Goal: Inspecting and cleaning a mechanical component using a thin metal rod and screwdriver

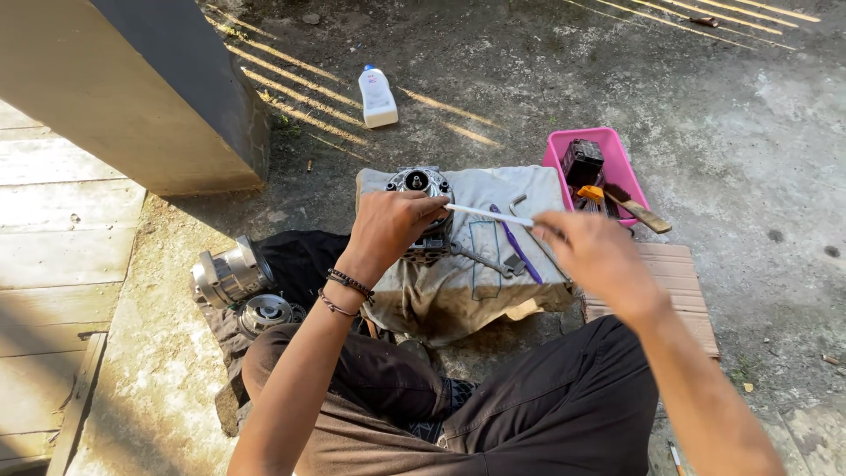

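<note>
A grey metal machine part [421,183] with a round opening stands on a cloth-covered block [493,264]. My left hand [388,227] grips its side, with bead bracelets on the wrist. My right hand [592,251] pinches the end of a thin white rod [486,212] that runs left to the part. A purple tool [518,248] and a metal wrench [486,258] lie on the cloth under the rod.
A pink tub [617,163] with a black box and tools sits at the right. A white bottle [377,95] lies on the concrete beyond. Two metal housings [231,273] rest at the left on dark cloth. A concrete pillar [132,88] stands far left.
</note>
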